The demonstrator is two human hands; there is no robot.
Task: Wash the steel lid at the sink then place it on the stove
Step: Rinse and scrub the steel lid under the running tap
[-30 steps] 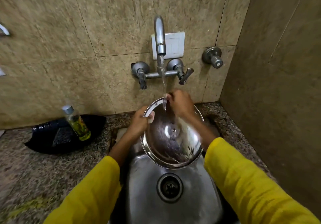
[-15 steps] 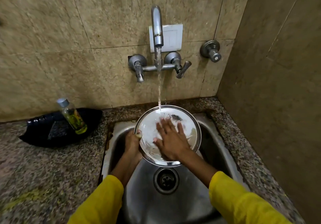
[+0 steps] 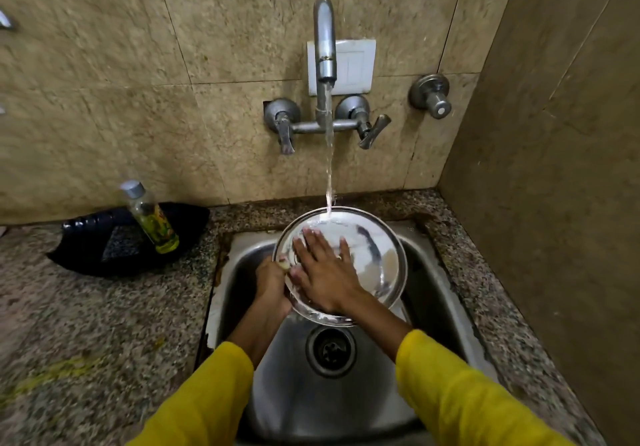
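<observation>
Nearest, two yellow sleeves (image 3: 460, 397) reaching in from the bottom edge over the sink (image 3: 446, 293). Below the hands, the drain (image 3: 330, 351) in the steel basin. Left hand (image 3: 272, 281) clenched on the left rim of the lid (image 3: 377, 262), thumb over the edge, fingers hidden beneath. Right hand (image 3: 327, 272) released and flat, fingers spread, palm pressed on the lid's wet face; grasping nothing. Lid held above the basin, over the sink's back half, tilted with its far edge higher, just above and behind the drain. Water (image 3: 328, 168) striking the lid's far rim in a thin stream. Left of the sink, on the speckled tabletop (image 3: 86, 324), a black tray (image 3: 90, 248) with a clear bottle (image 3: 150, 219) of yellow-green liquid leaning in it, well apart from the lid. Farther back, on the tiled wall (image 3: 121, 82), the tap (image 3: 325, 51) with two lever handles, a white switch plate (image 3: 356, 65) behind the spout, and a separate round valve (image 3: 431, 96) to the right.
</observation>
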